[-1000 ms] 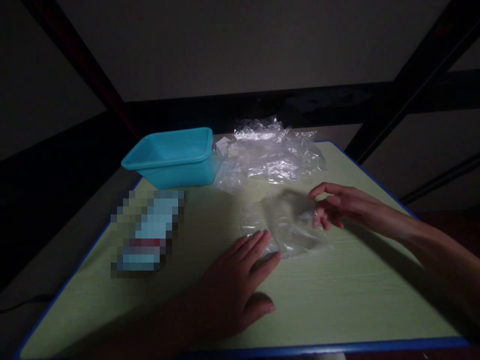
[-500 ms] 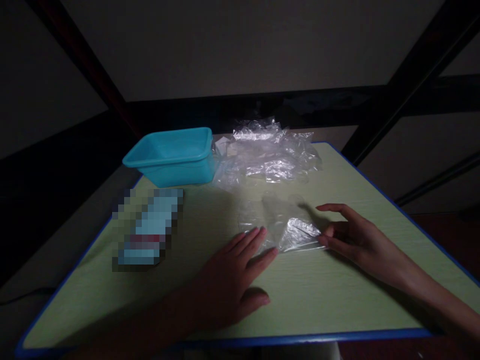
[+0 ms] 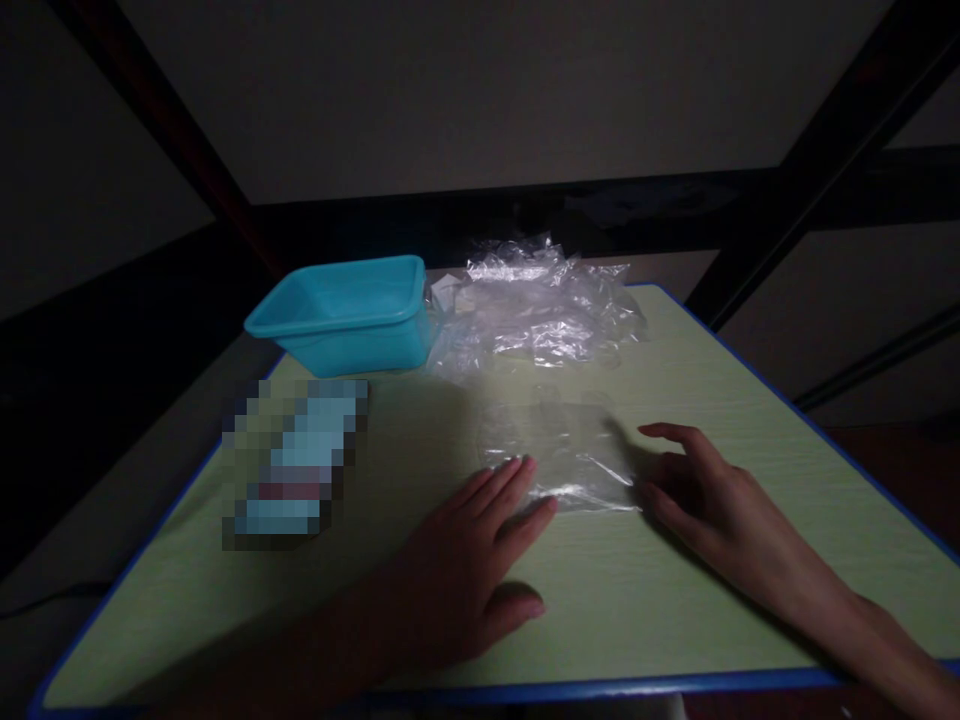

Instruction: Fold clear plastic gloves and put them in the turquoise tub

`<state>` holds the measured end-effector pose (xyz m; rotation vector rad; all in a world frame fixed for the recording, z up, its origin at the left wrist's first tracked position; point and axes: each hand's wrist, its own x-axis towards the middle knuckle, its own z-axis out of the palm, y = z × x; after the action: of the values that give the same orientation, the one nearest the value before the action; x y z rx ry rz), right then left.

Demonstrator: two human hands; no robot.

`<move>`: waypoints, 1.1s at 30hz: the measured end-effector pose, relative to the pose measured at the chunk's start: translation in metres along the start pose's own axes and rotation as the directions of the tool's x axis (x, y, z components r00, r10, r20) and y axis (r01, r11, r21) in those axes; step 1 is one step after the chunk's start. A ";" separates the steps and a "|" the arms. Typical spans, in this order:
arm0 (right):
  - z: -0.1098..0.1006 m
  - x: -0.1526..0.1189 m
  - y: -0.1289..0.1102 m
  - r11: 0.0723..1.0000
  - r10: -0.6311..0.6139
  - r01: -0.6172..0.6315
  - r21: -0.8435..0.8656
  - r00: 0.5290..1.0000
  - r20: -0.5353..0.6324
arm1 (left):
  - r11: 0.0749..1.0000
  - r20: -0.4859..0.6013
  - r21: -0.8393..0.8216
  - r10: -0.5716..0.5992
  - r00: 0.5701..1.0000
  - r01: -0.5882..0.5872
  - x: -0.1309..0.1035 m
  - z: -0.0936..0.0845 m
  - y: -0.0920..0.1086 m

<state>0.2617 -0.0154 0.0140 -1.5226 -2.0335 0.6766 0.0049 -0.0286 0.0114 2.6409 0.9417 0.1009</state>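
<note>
A thin clear plastic bag lies fairly flat on the table, with bright glints along its near edge. My left hand rests palm down with fingers stretched out, the fingertips on the bag's near left part. Just beyond the bag's near right corner is my right hand, its index finger extended and the thumb apart from it. The other right fingers are curled and partly in shadow. No bag film shows between the right thumb and fingers.
At the back left stands a turquoise plastic basin. Beside it is a heap of crumpled clear plastic bags. A pixelated flat light-blue item lies at the left. The pale green table has a blue rim.
The bag's right side, raised at my right fingers before, has sunk flatter. My right hand has shifted slightly right and toward me, off the corner. My left hand has stayed put.
</note>
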 end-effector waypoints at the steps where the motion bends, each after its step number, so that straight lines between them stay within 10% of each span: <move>1: 0.001 -0.001 0.000 0.999 -0.014 0.014 -0.033 1.000 -0.009 | 1.000 0.003 -0.003 -0.004 1.000 0.004 0.000 0.000 0.000; 16: 0.007 -0.013 -0.005 0.885 -0.344 0.273 -0.378 0.929 -0.134 | 0.997 -0.038 0.079 -0.012 0.999 0.015 -0.002 0.004 0.000; 23: 0.020 -0.026 -0.022 0.626 -0.539 0.542 -0.561 0.820 0.191 | 0.995 -0.040 0.091 0.032 0.999 -0.028 -0.002 0.005 -0.001; 33: 0.025 -0.034 -0.011 0.631 -0.474 0.509 -0.586 0.850 0.229 | 0.997 -0.060 0.065 0.038 0.997 -0.034 -0.003 0.006 -0.003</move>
<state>0.2456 -0.0529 -0.0007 -1.1283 -2.7266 -0.2325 0.0023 -0.0302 0.0052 2.7284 0.9311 0.1638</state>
